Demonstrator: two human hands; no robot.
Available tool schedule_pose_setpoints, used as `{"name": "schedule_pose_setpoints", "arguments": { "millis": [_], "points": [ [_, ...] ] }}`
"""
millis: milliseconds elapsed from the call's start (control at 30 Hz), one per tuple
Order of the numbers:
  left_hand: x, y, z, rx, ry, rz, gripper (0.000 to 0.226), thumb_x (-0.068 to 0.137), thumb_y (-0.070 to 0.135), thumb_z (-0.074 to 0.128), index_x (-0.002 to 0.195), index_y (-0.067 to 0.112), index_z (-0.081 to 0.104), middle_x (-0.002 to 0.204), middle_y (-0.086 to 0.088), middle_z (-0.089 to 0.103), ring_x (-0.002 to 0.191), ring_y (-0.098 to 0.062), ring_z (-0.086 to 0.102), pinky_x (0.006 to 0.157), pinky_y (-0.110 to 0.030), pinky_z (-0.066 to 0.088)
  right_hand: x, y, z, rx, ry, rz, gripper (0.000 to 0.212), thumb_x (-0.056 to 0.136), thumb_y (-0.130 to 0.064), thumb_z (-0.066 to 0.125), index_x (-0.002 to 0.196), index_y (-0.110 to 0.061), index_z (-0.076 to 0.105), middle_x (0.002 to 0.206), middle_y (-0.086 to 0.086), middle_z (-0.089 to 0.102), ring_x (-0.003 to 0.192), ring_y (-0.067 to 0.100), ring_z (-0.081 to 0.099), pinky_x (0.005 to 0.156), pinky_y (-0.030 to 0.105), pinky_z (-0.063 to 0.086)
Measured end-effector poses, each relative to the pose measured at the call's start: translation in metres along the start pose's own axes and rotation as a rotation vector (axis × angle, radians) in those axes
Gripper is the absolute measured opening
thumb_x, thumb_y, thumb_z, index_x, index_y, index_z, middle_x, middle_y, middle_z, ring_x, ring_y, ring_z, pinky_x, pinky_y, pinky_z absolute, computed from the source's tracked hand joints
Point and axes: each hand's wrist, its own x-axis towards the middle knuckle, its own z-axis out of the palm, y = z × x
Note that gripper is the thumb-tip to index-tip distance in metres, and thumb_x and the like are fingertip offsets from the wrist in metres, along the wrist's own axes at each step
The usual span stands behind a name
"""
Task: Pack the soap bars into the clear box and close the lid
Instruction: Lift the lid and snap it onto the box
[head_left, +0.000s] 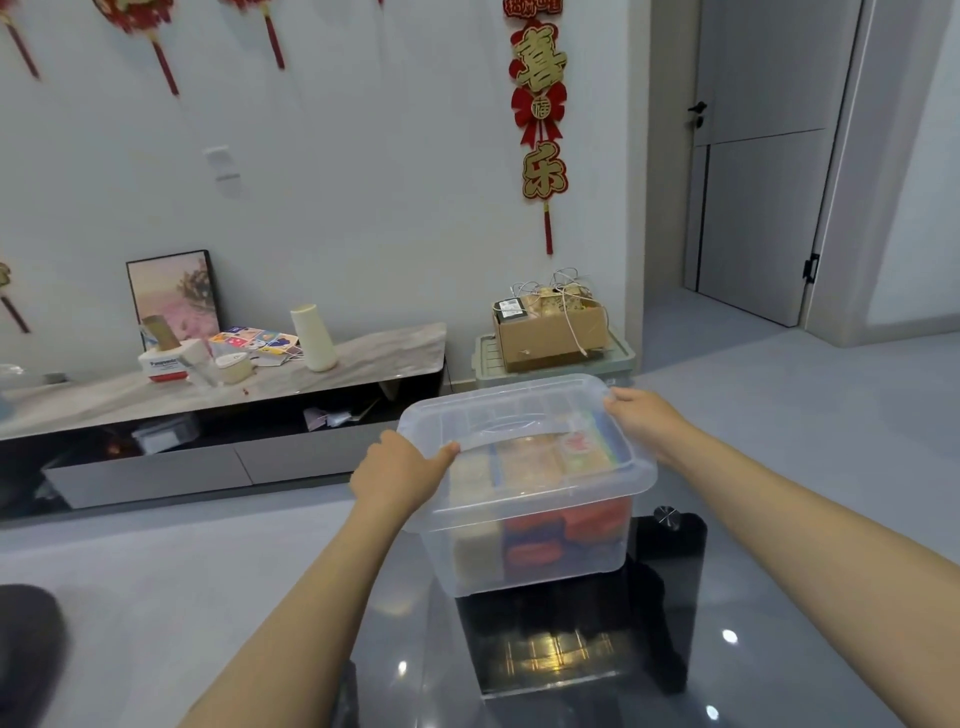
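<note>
The clear box (540, 561) stands on a glossy dark table (670, 649) in front of me. Its clear lid (519, 415) with a moulded handle lies on top of it. Through the walls I see several soap bars (535, 525) stacked inside, some beige, some in orange and blue wrappers. My left hand (400, 467) grips the lid's left edge, thumb on top. My right hand (644, 415) holds the lid's far right corner.
Beyond the table runs a low TV cabinet (218, 395) with a framed picture, a cream vase (314, 338) and small boxes. A cardboard box (550, 327) sits on a green bin by the wall. A grey door (753, 156) is at the far right.
</note>
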Motion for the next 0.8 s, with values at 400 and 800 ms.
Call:
{"name": "schedule_pose_setpoints", "arguments": {
  "millis": [400,800],
  "points": [
    [0.009,-0.011,0.004,-0.574,-0.215,-0.168,0.047,0.091,0.043,0.051,0.117,0.009,0.03,0.13,-0.019,0.049,0.106,-0.035,0.053,0.086,-0.044,0.046,0.006,0.006,0.001,-0.085,-0.033,0.137,0.066,0.096,-0.046,0.038,0.146,-0.005,0.031,0.15,0.014,0.038,0.133,0.035,0.043,0.098,0.038,0.042],
    [-0.003,-0.001,0.002,-0.251,0.152,-0.012,0.065,0.084,0.042,0.063,0.136,0.009,0.042,0.134,-0.017,0.053,0.122,-0.035,0.051,0.092,-0.042,0.044,-0.011,0.0,0.006,-0.496,0.201,-0.082,0.024,0.093,-0.023,0.049,0.097,-0.002,0.058,0.11,0.02,0.064,0.094,0.036,0.057,0.067,0.031,0.038]
  ]
}}
